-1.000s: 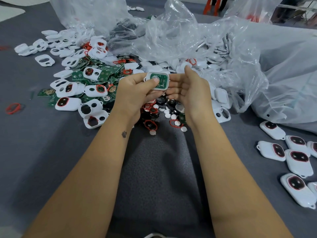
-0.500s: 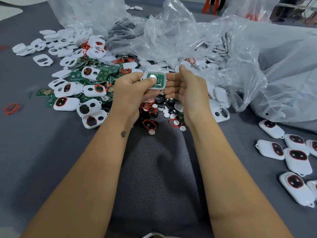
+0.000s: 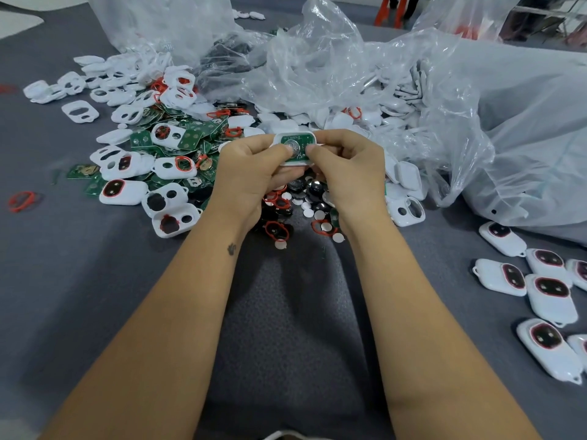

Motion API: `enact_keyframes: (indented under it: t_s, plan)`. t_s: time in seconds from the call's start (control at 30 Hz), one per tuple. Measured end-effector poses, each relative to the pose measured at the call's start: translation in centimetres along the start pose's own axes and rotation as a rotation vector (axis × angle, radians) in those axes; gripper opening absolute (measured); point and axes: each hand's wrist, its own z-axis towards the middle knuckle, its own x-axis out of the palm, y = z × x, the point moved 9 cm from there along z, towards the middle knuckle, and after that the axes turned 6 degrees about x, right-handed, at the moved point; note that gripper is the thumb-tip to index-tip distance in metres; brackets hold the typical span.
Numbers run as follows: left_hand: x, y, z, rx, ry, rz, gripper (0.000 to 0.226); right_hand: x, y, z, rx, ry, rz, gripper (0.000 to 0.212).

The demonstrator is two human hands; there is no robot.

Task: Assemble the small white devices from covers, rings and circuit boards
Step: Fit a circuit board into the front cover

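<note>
We see the left hand (image 3: 254,173) and right hand (image 3: 347,168) pinching a white cover (image 3: 294,150) holding a green circuit board above the parts pile (image 3: 178,154), both thumbs pressing its face, the cover's lower edge hidden behind fingers.

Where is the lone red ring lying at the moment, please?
In the head view, the red ring lies alone on the grey cloth at the far left, apart from the parts pile, well left of the left hand.
</note>
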Motion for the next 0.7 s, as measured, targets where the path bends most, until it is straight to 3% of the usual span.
enact_keyframes:
  t_s: [0.13, 0.3, 0.43, 0.7]
  plan:
    - [-0.18, -0.14, -0.01, 0.037, -0.048, 0.025, 0.017, 0.04, 0.11, 0.02, -0.006, 0.011, -0.009, 0.015]
    - [-0.18, -0.1, 0.07, 0.048, -0.054, 0.057, 0.012, 0.35, -0.67, 0.2, 0.12, 0.076, 0.204, 0.031]
    - [0.1, -0.08, 0.06, 0.045, 0.026, 0.03, 0.009, 0.0, -0.46, 0.04, 0.065, 0.054, 0.1, 0.017]
    - [0.54, -0.05, -0.17, 0.025, 0.078, 0.014, 0.014, -0.36, -0.04, -0.05, -0.009, 0.006, 0.039, 0.016]
